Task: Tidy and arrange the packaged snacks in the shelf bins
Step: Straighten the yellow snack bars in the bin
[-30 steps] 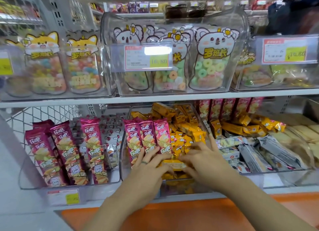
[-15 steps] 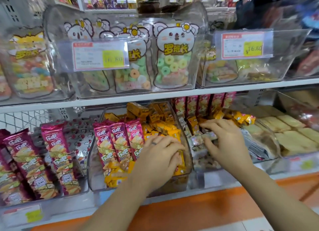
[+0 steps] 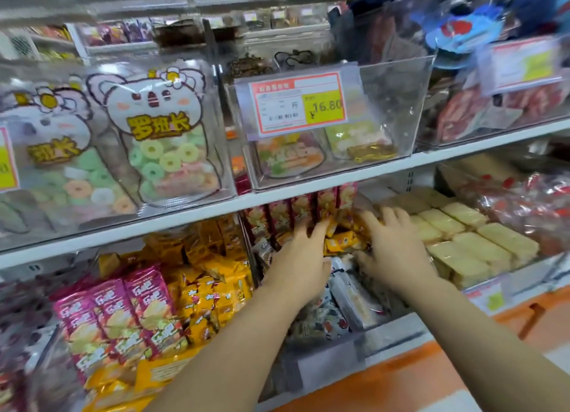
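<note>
Both hands reach into a clear bin on the lower shelf, under the white shelf board. My left hand [image 3: 300,257] lies palm down with fingers spread over grey-white packets [image 3: 348,294] and touches small orange-yellow packets [image 3: 340,242]. My right hand [image 3: 393,248] lies flat on the same orange packets, fingers apart. Neither hand grips anything that I can see. Behind the hands a row of red packets [image 3: 302,209] stands upright. The bin to the left holds pink packets [image 3: 123,316] standing in front and a heap of yellow-orange packets [image 3: 212,285].
Pale yellow wafer packs [image 3: 475,242] fill the bin on the right. On the upper shelf stand clear bins with candy-ring pouches [image 3: 163,137] and a bin with a price tag [image 3: 297,103]. An orange shelf edge [image 3: 416,365] runs along the front below.
My view has swung right. Both hands left the yellow-packet bin and moved right and deeper into the neighbouring bin, onto the orange packets at its back.
</note>
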The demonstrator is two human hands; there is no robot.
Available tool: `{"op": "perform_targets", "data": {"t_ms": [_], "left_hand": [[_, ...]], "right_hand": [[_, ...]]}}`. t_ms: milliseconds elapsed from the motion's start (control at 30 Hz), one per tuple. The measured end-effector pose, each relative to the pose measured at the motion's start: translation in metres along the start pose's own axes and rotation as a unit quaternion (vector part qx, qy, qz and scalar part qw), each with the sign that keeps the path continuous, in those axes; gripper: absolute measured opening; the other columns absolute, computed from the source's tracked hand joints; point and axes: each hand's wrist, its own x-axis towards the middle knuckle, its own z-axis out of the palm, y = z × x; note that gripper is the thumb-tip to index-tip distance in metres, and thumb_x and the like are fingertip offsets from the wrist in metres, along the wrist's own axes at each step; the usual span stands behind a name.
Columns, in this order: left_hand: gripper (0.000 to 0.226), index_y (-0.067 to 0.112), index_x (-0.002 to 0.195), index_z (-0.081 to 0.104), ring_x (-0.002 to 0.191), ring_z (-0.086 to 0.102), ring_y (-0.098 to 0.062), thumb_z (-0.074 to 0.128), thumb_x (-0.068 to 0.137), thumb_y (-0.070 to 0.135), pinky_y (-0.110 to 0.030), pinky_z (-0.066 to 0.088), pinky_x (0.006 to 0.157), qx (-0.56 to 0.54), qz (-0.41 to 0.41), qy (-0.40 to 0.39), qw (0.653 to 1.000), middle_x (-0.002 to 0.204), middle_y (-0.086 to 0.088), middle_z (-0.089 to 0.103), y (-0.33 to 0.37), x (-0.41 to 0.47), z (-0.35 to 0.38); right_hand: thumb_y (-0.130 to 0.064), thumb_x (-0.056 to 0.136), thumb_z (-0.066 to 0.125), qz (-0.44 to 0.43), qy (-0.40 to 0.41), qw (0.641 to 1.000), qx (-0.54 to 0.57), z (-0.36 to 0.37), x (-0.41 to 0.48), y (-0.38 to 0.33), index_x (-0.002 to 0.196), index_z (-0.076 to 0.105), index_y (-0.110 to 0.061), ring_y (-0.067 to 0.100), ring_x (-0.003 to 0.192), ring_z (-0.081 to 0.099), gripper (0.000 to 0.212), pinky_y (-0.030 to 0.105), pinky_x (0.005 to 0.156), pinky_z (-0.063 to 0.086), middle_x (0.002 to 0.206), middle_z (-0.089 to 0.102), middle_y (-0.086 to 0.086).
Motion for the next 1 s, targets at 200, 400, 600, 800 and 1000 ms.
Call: {"op": "perform_targets", "data": {"t_ms": [200,400,600,800,1000], "left_hand": [[0.088,0.039,0.146,-0.007,0.107,0.055,-0.039,0.059,0.090,0.028,-0.043,0.049,0.076,0.017,-0.050,-0.025,0.998,0.146,-0.014,0.026,0.010,0.024,0.020],[0.072,0.026,0.142,0.018,0.105,0.057,-0.035,0.060,0.086,0.012,-0.045,0.050,0.081,-0.037,-0.064,0.009,0.997,0.132,-0.011,0.042,0.009,0.030,0.025],[0.062,0.027,0.137,0.030,0.104,0.058,-0.029,0.057,0.085,0.006,-0.044,0.050,0.085,-0.116,-0.037,0.054,0.991,0.123,-0.007,0.053,0.008,0.017,0.011],[0.058,0.036,0.132,0.031,0.106,0.053,-0.017,0.058,0.088,0.010,-0.034,0.047,0.084,-0.188,0.026,0.138,0.972,0.130,0.005,0.045,0.016,-0.032,-0.016],[0.059,0.040,0.135,0.029,0.104,0.052,-0.007,0.058,0.090,0.014,-0.030,0.049,0.083,-0.163,0.046,0.194,0.966,0.139,0.018,0.032,-0.002,-0.089,-0.036]], "right_hand": [[-0.034,0.069,0.073,-0.017,-0.011,1.000,0.007,0.010,0.003,-0.002,0.125,0.054,-0.019,0.035,0.102,0.042,0.062,0.043,0.082,0.045,0.112,0.057,0.014],[-0.028,0.083,0.062,0.021,-0.032,0.995,0.097,0.016,0.006,-0.006,0.134,0.039,-0.032,0.025,0.114,0.040,0.056,0.030,0.080,0.039,0.124,0.040,0.006],[-0.021,0.075,0.070,0.023,0.031,0.985,0.167,0.007,-0.002,-0.004,0.126,0.053,-0.030,0.025,0.113,0.043,0.055,0.036,0.081,0.047,0.122,0.047,0.003],[-0.014,0.067,0.078,-0.009,0.146,0.959,0.242,-0.021,-0.029,-0.014,0.118,0.061,-0.021,0.027,0.103,0.052,0.054,0.032,0.078,0.047,0.117,0.052,0.007],[-0.009,0.067,0.080,-0.027,0.191,0.934,0.300,-0.042,-0.062,-0.049,0.118,0.062,-0.021,0.015,0.104,0.050,0.055,0.010,0.086,0.037,0.116,0.053,0.004]]}}
